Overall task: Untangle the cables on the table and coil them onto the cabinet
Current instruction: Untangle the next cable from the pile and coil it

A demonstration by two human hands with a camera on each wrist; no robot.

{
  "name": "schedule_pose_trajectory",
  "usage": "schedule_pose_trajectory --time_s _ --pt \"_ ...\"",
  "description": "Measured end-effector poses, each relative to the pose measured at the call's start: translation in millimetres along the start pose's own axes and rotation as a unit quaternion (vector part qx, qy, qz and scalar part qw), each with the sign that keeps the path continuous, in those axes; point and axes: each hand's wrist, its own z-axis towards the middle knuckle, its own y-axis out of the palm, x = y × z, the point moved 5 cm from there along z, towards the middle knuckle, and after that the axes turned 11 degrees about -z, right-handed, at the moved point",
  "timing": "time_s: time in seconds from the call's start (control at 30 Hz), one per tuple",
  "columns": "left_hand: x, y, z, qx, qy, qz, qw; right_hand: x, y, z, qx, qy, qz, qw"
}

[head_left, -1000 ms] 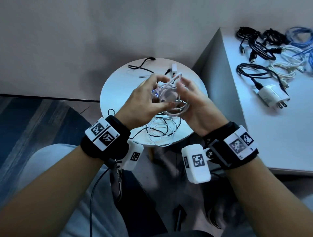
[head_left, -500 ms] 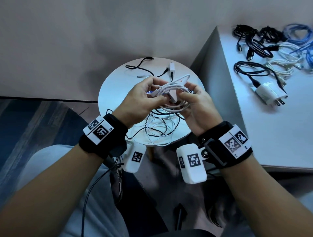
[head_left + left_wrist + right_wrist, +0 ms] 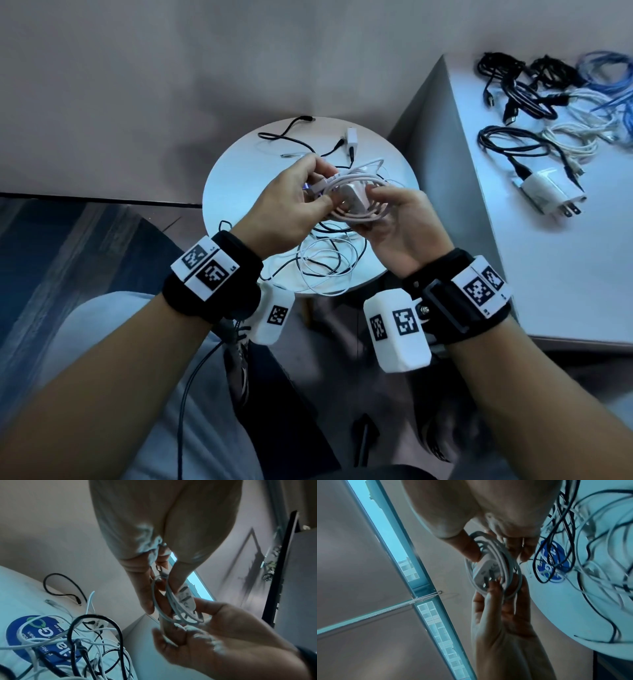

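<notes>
Above the round table (image 3: 239, 192) both hands hold one white cable coil (image 3: 363, 214) with a white charger plug (image 3: 354, 202) at its middle. My left hand (image 3: 320, 192) pinches the cable's connector end and the coil's left side. My right hand (image 3: 373, 202) grips the coil from the right, thumb against the plug. In the left wrist view the left hand (image 3: 161, 588) holds the coil (image 3: 173, 608) while the right hand (image 3: 205, 622) cups it from below. The right wrist view shows the right hand (image 3: 496, 547) on the plug (image 3: 486, 573). A tangle of black and white cables (image 3: 329, 263) lies on the table.
The grey cabinet top (image 3: 565, 274) is at the right, with several coiled black, white and blue cables (image 3: 534, 92) and a white charger (image 3: 548, 195) at its far end. A small white adapter (image 3: 352, 138) and a black lead (image 3: 284, 137) lie at the table's back.
The hands have turned the coil from upright to flatter and drawn it slightly toward me. The charger plug now shows at the coil's middle. The tangle on the table is unchanged.
</notes>
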Motion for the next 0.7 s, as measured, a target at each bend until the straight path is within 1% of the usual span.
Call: schedule_pose_trajectory --time_s 0.07,0.13,0.23,0.37,0.43,0.5,0.63,0.7 --pt "-3.4 -0.7 -1.2 -0.004 -0.011 -0.043 0.999 -4.2 -0.4 -1.7 -0.022 0.008 -0.061 0.998" --pt "-3.5 -0.9 -2.6 -0.029 -0.031 -0.087 0.995 -5.3 -0.9 -3.4 -0.037 0.018 -0.097 0.994" --pt "-0.4 -3.1 -2.8 -0.074 -0.044 -0.099 0.991 -1.9 -2.5 -5.1 -0.035 0.032 -0.072 0.996" --pt "5.5 -4.8 -1.5 -0.129 -0.029 -0.058 0.990 3.2 1.1 -6.8 -0.062 0.055 -0.020 0.996" --pt "5.3 -6.7 -1.2 -0.141 -0.030 -0.052 0.988 7.1 3.2 -7.4 -0.068 0.062 -0.008 0.996" --pt "4.0 -9.2 -1.1 -0.127 -0.039 -0.057 0.990 8.3 6.1 -8.7 -0.077 0.062 -0.016 0.995" --pt "-3.5 -13.6 -1.4 -0.046 -0.063 -0.074 0.994 0.0 9.9 -12.9 -0.126 0.032 -0.073 0.989" --pt "-5.7 -11.7 -2.2 -0.023 -0.053 -0.073 0.996 -0.6 7.3 -13.2 -0.130 0.025 -0.084 0.988"
